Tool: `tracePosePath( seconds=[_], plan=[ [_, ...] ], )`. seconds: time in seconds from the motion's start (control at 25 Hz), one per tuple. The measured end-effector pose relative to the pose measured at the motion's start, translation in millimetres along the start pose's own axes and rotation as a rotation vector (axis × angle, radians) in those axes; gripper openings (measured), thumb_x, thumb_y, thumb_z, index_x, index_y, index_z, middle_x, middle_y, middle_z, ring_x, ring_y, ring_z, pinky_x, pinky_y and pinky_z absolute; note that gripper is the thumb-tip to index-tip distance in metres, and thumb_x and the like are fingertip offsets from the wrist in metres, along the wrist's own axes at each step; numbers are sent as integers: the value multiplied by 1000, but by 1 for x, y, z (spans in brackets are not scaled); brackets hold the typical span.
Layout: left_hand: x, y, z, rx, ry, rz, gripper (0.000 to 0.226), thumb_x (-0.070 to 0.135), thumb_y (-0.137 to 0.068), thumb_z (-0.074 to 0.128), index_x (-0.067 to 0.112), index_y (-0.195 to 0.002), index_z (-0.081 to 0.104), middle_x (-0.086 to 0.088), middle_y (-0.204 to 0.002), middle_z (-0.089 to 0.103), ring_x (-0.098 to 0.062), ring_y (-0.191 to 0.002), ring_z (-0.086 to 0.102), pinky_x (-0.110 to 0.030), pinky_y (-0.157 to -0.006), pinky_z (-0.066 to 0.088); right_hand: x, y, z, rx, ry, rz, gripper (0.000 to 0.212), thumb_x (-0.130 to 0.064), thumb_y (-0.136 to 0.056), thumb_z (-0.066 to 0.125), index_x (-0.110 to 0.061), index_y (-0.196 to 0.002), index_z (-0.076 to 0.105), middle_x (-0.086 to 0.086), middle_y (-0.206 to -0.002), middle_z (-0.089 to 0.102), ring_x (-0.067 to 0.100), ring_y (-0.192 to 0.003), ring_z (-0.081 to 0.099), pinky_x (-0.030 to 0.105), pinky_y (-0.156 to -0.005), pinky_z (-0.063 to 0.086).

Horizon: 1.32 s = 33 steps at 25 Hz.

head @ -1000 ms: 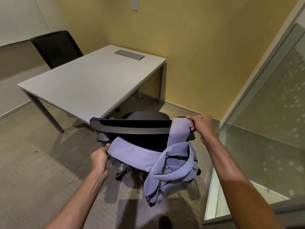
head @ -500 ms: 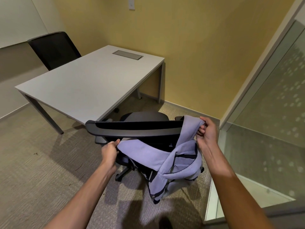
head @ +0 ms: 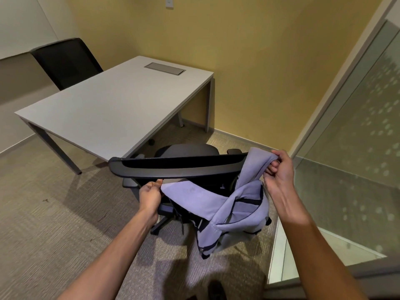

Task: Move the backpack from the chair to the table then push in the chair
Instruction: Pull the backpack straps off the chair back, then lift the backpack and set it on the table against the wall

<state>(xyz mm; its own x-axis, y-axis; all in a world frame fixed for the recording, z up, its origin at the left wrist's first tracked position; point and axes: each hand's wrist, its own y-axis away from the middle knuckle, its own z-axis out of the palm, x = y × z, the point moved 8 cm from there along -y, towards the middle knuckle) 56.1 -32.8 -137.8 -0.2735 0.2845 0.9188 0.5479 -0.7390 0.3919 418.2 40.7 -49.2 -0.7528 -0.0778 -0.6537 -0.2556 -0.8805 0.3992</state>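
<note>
Here, one lavender backpack (head: 227,210) was seen hanging behind the backrest of one black office chair (head: 179,166), at about five o'clock from the centre of the view, with its body drooping toward the carpeted floor (head: 43,224). Two straps were counted on it. One strap was draped over the right end of the backrest's top rail and was pinched in the right hand (head: 278,171), whose fingers were closed together on the fabric at roughly three o'clock from the chair. The other strap was stretched out toward nine o'clock, and its end was gripped by the left hand (head: 150,194), clamped shut on it just below the rail. Two bare forearms were seen reaching in from the lower edge.

The chair was turned with its seat toward the worktop (head: 112,107), one pale grey rectangular surface lying at about eleven o'clock; the seat was positioned just beside the worktop's near edge, not tucked under it. One metal cable hatch (head: 165,68) was set flush in the worktop's far end. A second black chair (head: 65,61) was placed at the worktop's far side, at ten o'clock, against a pale wall. Behind the worktop, a yellow wall (head: 259,61) was seen at twelve o'clock, and one frosted glass partition (head: 357,137) dotted with a pale pattern stood at two to four o'clock.
</note>
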Motion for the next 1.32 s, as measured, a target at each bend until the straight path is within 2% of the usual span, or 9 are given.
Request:
tracePosePath(
  seconds=[0.28, 0.4, 0.48, 0.6, 0.68, 0.84, 1.04, 1.16, 1.32],
  plan=[
    [-15, -2, 21, -84, -127, -39, 28, 29, -96, 58, 14, -74, 50, -16, -87, 60, -27, -85, 55, -38, -79, 44, -44, 27, 24, -64, -47, -134, 40, -6, -92, 47, -21, -57, 34, -11, -33, 30, 5, -28, 21, 17, -34, 15],
    [-11, 28, 55, -309, -184, 9, 24, 40, -92, 59, 17, -92, 51, -8, -95, 67, -24, -93, 65, -29, -74, 51, -68, 33, 37, -9, -84, -194, 38, -6, -90, 51, -21, -59, 35, -10, -34, 31, 5, -30, 21, 18, -36, 15],
    [-12, 65, 86, -661, -176, 49, 46, 55, -83, 63, 25, -117, 54, 3, -115, 70, -11, -108, 66, -15, -73, 52, -85, 40, 48, 28, -102, -240, 37, -6, -89, 54, -20, -60, 38, -9, -36, 33, 6, -32, 23, 19, -37, 16],
    [-23, 115, 115, -967, -382, 204, 108, 68, -60, 79, 40, -148, 23, 33, -144, 38, 25, -120, 41, -3, -91, 40, -114, 52, 69, 22, -133, -300, 36, -6, -91, 55, -19, -61, 40, -8, -38, 35, 4, -32, 27, 17, -34, 19],
    [-11, 130, 127, -869, -481, 411, 112, 60, -56, 87, 44, -146, 24, 38, -137, 47, 21, -120, 44, -8, -94, 43, -133, 60, 84, -9, -145, -341, 36, -6, -92, 55, -19, -61, 41, -9, -39, 37, 3, -31, 29, 17, -33, 20],
    [36, 136, 137, -529, -315, 664, 23, 16, -79, 62, 29, -98, 65, 5, -83, 73, -8, -72, 63, -37, -64, 53, -169, 75, 104, -69, -121, -424, 38, -6, -92, 57, -18, -59, 42, -8, -43, 38, 3, -34, 31, 17, -36, 21],
    [78, 136, 169, -506, -50, 480, 26, 5, -82, 50, 20, -62, 56, 2, -62, 62, -14, -61, 52, -37, -58, 41, -209, 76, 108, -120, -111, -460, 40, -11, -95, 59, -17, -60, 40, -4, -54, 35, 7, -43, 29, 18, -41, 23],
    [101, 133, 189, -511, -6, 402, 18, 0, -88, 53, -4, -71, 54, -17, -71, 59, -22, -68, 51, -38, -63, 39, -227, 71, 96, -33, 23, -517, 43, -17, -93, 62, -18, -57, 40, -2, -54, 35, 10, -43, 28, 21, -39, 24],
    [137, 136, 199, -532, 2, 406, 22, -2, -87, 52, 4, -65, 53, -14, -66, 48, -24, -66, 39, -39, -61, 30, -263, 78, 65, 178, 293, -902, 44, -13, -78, 69, -20, -47, 39, -7, -41, 33, 12, -45, 25, 28, -46, 24]
  ],
)
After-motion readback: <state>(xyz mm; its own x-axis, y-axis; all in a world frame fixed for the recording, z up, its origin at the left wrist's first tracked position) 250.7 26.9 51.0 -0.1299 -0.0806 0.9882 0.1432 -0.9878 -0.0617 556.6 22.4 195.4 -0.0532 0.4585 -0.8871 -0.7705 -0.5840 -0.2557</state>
